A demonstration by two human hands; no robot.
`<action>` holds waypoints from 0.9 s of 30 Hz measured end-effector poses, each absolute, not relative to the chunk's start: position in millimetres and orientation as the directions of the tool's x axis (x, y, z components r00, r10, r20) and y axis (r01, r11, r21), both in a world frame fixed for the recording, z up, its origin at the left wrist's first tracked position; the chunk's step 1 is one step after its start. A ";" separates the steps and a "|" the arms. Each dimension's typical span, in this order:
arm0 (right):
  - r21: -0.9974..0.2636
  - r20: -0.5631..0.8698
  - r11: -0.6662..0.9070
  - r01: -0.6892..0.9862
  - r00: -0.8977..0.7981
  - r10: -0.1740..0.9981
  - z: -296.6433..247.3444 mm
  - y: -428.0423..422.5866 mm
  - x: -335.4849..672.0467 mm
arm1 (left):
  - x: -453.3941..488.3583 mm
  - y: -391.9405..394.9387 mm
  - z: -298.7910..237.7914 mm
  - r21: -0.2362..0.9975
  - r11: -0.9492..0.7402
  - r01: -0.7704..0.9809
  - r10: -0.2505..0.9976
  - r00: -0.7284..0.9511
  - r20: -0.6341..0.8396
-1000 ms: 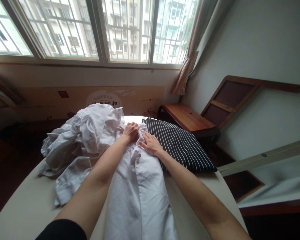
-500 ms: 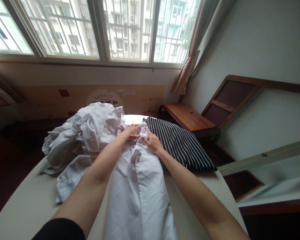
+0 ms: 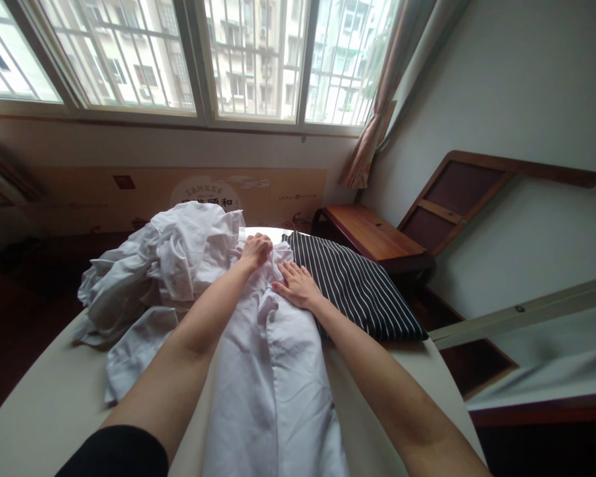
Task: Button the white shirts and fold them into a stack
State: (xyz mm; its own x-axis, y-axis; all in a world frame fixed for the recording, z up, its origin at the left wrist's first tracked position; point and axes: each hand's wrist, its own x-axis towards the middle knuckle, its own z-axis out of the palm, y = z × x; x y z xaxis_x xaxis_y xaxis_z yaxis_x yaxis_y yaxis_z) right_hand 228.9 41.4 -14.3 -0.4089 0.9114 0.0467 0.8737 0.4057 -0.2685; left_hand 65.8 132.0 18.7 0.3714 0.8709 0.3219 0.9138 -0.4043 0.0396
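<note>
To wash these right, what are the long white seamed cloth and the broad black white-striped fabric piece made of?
The long white seamed cloth looks like matte woven cotton or a blend: it creases crisply. The broad black white-striped fabric piece seems smooth, matte textile: its stripes curve softly; fibre unclear.

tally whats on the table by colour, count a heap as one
white: 2 (crumpled heap, laid-out cloth)
black with white stripes: 1 (striped cloth)
total: 3
</note>
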 end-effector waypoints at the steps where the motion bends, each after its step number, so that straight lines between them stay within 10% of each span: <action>1: -0.259 0.040 0.411 0.874 -0.415 0.909 -13.8 40.7 228.5 | 65.2 134.8 22.1 0.088 -0.327 0.941 0.898 0.280 0.339; 8: -0.290 0.112 0.342 0.894 -0.323 0.940 -15.5 41.4 226.3 | 53.7 129.4 10.1 0.078 -0.593 0.802 0.798 0.571 0.194; 17: -0.324 0.217 0.358 0.876 -0.299 0.929 -12.3 38.9 227.6 | 61.8 126.3 4.6 -0.012 -0.513 0.858 0.818 0.493 0.297; 27: -0.224 0.107 0.407 0.885 -0.393 0.913 -11.8 36.0 228.1 | 84.0 138.3 13.7 0.323 -0.106 0.940 0.952 0.003 0.306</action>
State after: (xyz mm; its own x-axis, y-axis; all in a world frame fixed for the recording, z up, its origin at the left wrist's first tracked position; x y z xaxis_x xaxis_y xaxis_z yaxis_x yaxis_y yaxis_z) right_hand 228.1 36.0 -11.8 -0.3930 0.9133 0.1067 0.8854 0.4072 -0.2241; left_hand 84.0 138.3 13.7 0.0028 0.9521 0.3059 0.9405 -0.1065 0.3228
